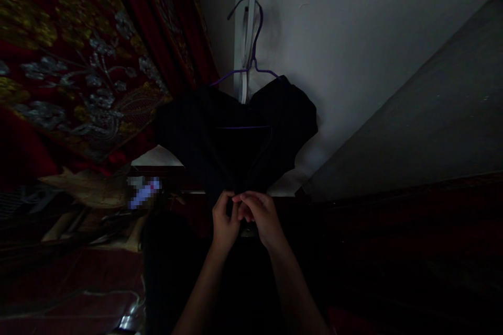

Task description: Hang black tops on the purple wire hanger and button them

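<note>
The dark top (184,131) is hung on the purple hanger (253,62) by the wall (353,57), and its front, pinched below the neck by the fingers of the left hand (225,225) and right hand (264,218), is best held flat, not tugged.

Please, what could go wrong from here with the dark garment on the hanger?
The left hand and right hand meet at the front of the dark garment; pulling down might drag its shoulders off the thin purple hanger. In this dim light, dark folds blend together, so a misplaced grip could go unnoticed. The red embroidered cloth is close beside it and might snag.
</note>
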A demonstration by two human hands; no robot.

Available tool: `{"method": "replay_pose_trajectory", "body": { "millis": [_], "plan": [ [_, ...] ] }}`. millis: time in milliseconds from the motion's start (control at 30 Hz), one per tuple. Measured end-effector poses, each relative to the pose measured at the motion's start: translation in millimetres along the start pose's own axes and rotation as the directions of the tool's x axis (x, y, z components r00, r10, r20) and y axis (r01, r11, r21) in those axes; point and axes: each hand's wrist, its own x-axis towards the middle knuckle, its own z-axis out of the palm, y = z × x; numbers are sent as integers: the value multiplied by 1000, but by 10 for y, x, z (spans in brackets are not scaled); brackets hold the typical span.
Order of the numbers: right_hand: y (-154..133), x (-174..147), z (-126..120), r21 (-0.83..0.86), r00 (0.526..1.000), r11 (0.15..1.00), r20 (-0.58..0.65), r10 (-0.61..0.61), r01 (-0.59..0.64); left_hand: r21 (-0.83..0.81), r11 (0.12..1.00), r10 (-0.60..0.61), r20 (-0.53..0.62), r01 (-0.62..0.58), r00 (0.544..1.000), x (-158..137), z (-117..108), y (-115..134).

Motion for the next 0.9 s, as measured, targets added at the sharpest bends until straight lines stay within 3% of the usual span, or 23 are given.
{"method": "replay_pose_trajectory", "body": {
  "millis": [500,700,900],
  "plan": [
    [-316,210,156,26,998,999,44,-37,36,36,999,39,-20,-39,999,110,-77,5],
    [-574,347,128,59,990,989,-33,-136,137,67,998,21,-2,-21,1000,43,-85,-108],
    [-967,478,172,14,968,968,-25,-251,251,76,997,7,12,-8,1000,21,-83,-120]
  ]
}}
